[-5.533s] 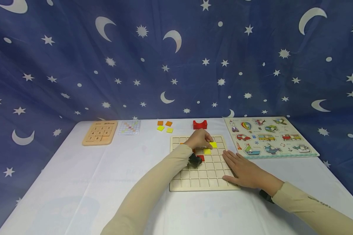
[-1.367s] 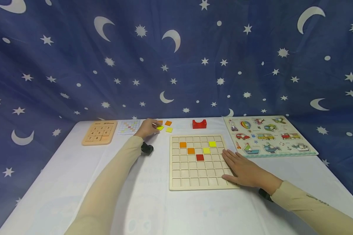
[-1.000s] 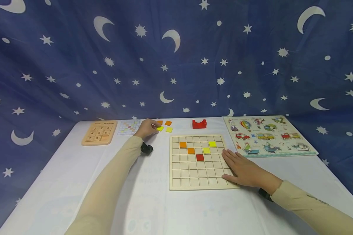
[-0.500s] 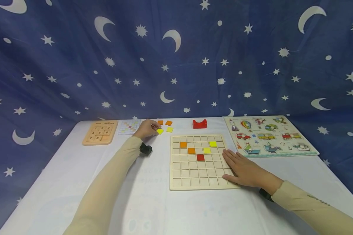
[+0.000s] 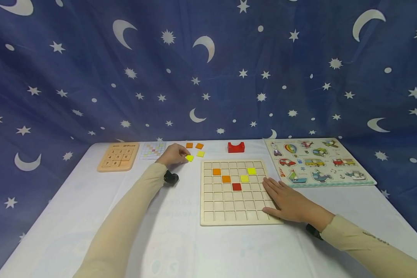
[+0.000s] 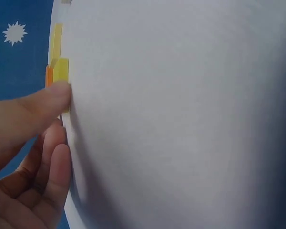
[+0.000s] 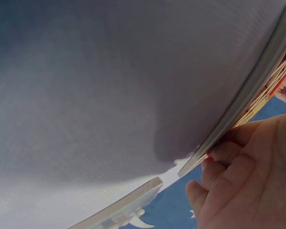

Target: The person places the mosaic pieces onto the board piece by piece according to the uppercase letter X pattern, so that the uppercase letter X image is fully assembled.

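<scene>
My left hand is at the back of the table and pinches a yellow square tile at its edge. In the left wrist view the thumb covers part of this yellow tile. Another yellow tile and two orange tiles, one of them this orange tile, lie just beyond. My right hand rests flat with straight fingers on the right edge of a wooden grid board. Set in the board are two orange tiles, two yellow tiles and a red tile.
A pattern card and a wooden number puzzle lie at the back left. Behind the board stands a red notched block. A picture puzzle board of vehicles lies at the right, near my right hand. A starry curtain hangs behind the table.
My left hand left the grid board for the loose tiles, and has since drawn one yellow tile a little toward me. The right hand stays in place.
</scene>
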The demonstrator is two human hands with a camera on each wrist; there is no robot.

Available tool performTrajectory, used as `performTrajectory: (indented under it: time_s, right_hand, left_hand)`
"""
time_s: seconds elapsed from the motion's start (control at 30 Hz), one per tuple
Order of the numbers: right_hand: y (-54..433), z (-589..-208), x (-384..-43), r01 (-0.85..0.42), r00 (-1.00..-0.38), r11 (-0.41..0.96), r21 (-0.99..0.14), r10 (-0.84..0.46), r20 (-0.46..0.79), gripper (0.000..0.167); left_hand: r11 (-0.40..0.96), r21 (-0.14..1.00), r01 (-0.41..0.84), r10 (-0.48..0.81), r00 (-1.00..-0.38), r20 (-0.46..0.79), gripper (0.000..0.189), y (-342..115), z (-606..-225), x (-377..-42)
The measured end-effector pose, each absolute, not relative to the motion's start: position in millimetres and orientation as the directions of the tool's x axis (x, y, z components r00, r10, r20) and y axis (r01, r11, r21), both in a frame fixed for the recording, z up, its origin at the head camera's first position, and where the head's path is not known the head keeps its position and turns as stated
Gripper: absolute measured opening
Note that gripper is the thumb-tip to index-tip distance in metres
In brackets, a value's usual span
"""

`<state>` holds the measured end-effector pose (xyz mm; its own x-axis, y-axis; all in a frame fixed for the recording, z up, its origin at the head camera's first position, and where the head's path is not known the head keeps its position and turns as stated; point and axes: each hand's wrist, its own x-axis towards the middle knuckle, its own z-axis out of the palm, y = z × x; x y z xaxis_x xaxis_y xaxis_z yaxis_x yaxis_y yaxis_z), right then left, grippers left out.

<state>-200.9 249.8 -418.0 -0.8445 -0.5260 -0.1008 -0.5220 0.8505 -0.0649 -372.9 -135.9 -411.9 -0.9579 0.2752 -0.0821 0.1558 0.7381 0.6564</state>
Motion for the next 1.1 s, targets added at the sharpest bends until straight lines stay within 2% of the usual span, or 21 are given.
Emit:
performTrajectory:
  time_s: [0.2, 1.1]
  right_hand:
    - [249.1, -417.7, -200.0, -0.518, -0.847, 0.853, -0.069, -0.522, -0.1, 0.086]
    - [249.5, -416.4, -200.6, -0.529, -0.839, 0.846, -0.065, -0.533, -0.105, 0.085]
  left_hand:
    - [0.755, 0.631, 0.178, 0.296, -0.952, -0.085, 0.029, -135.9, -410.7, -368.9]
    - [0.708, 0.672, 0.218, 0.34, -0.939, -0.053, 0.027, -142.1, -414.7, -366.6]
